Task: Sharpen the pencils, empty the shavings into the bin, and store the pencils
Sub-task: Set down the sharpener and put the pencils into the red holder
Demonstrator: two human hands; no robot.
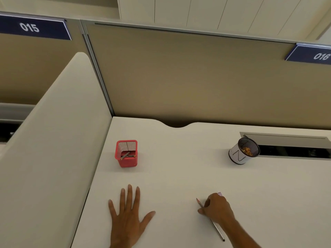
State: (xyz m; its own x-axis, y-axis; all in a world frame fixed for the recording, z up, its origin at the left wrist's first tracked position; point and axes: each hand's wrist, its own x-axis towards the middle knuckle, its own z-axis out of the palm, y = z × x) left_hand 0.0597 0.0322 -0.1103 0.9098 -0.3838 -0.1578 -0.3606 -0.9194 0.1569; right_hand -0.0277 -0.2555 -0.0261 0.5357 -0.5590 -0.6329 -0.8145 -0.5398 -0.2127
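Observation:
A grey pencil (216, 228) lies on the white desk (179, 176), tip pointing away, and my right hand (215, 208) rests over its middle with fingers curled on it. Something small and pale pink (220, 194) shows just beyond that hand's knuckles; I cannot tell what it is. My left hand (128, 215) lies flat on the desk, fingers spread, holding nothing. A red mesh pencil holder (126, 153) stands further back on the left with pencils inside. On the right stands a round black mesh bin (243, 151) with a white wrap, holding orange shavings.
A tan partition (188, 77) closes the desk's far side and a white divider (53, 140) its left. A long cable slot (290, 147) runs behind the bin. Blue signs read 015 (29, 27) and 016 (320, 56).

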